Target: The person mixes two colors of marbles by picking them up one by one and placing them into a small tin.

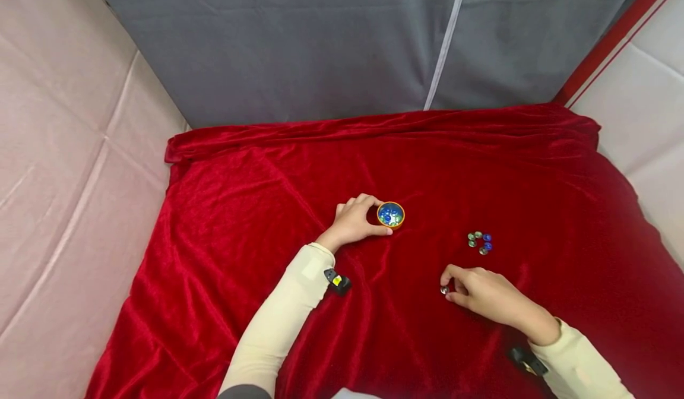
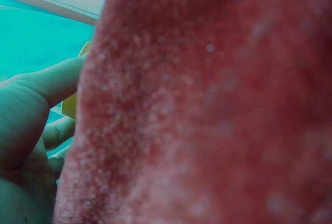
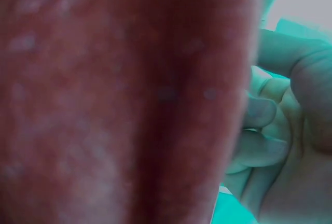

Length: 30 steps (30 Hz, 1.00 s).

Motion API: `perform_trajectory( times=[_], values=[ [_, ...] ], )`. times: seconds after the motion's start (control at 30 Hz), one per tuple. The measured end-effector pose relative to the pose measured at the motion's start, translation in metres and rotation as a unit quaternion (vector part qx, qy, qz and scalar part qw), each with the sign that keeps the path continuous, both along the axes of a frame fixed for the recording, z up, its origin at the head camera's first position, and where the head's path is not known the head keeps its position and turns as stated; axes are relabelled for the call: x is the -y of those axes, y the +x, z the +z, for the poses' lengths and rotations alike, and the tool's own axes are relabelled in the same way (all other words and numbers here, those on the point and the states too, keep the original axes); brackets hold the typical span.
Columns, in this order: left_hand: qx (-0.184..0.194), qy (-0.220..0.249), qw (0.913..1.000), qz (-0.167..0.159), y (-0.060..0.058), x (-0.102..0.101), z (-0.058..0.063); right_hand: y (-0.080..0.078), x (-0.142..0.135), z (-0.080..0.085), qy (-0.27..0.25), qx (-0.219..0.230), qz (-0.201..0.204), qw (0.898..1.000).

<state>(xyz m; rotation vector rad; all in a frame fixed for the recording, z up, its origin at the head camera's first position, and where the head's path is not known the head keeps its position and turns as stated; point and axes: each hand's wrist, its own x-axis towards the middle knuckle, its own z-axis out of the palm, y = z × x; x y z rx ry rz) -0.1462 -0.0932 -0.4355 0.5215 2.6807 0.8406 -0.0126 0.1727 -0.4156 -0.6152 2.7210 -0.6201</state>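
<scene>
My left hand (image 1: 354, 221) holds a small round yellow-rimmed container (image 1: 391, 226), thumb at its near side and fingers at its far side. Blue, green and clear glass marbles (image 1: 388, 216) lie inside it. In the left wrist view the thumb reaches along a yellow side (image 2: 70, 106) of the container, the rest hidden behind blurred red cloth. Farther right and nearer, my right hand (image 1: 488, 292) pinches one clear or dark glass marble (image 1: 444, 290) between thumb and forefinger, low over the cloth. The right wrist view shows its other fingers (image 3: 259, 149) curled, the fingertips' grip hidden.
Several green and blue glass marbles (image 1: 487, 246) lie in a loose cluster beyond my right hand. A wrinkled red velvet cloth (image 1: 299, 179) covers the table, bunched along the back edge. Grey (image 1: 299, 48) and pale panels (image 1: 69, 149) stand around it.
</scene>
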Motion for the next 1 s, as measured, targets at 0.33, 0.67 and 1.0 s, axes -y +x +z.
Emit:
perform_trajectory(
  times=[0.33, 0.67, 1.0],
  values=[
    [-0.002, 0.000, 1.0000, -0.002, 0.002, 0.000, 0.000, -0.007, -0.002, 0.008, 0.008, -0.021, -0.007, 1.000],
    [-0.006, -0.001, 1.0000, -0.001, 0.000, 0.001, 0.000, -0.024, 0.003, 0.023, 0.018, -0.048, -0.004, 0.999],
    [-0.007, 0.003, 1.0000, -0.004, 0.000, 0.000, -0.002, -0.043, 0.016, 0.031, 0.014, -0.055, 0.007, 0.998]
  ],
)
